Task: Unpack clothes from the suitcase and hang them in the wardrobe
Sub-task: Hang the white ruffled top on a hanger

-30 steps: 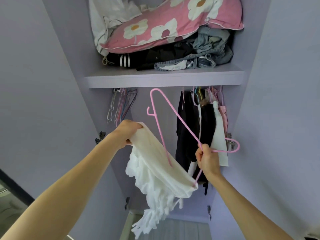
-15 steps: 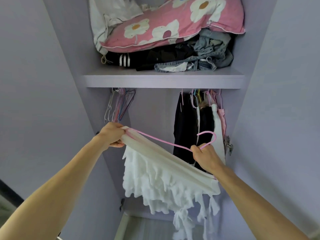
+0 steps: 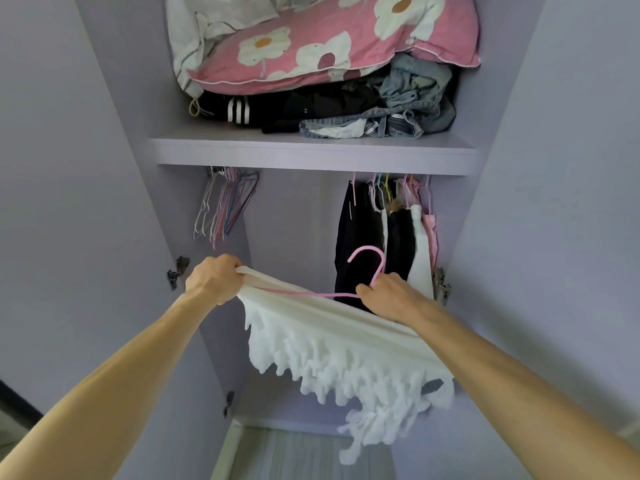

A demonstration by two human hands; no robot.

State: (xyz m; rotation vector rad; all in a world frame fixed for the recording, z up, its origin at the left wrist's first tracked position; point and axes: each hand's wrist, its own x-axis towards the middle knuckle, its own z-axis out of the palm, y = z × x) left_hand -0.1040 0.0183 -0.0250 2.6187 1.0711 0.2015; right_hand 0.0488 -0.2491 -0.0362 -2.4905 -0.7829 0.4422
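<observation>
White fringed garment (image 3: 332,341) is stretched btwn both hands in front of the open wardrobe (image 3: 294,220), below the shelf (image 3: 311,155), fringe hanging down. Pink hanger (image 3: 383,263) runs along its top edge, hook up at the R end. L hand (image 3: 214,278): fingers curled round garment's top edge. R hand (image 3: 391,296): fingers pinch hanger at base of hook. Behind, hung clothes (image 3: 381,237) at R, empty hangers (image 3: 225,209) bunched at L. On shelf: floral pillow (image 3: 329,43) over folded clothes (image 3: 311,105).
</observation>
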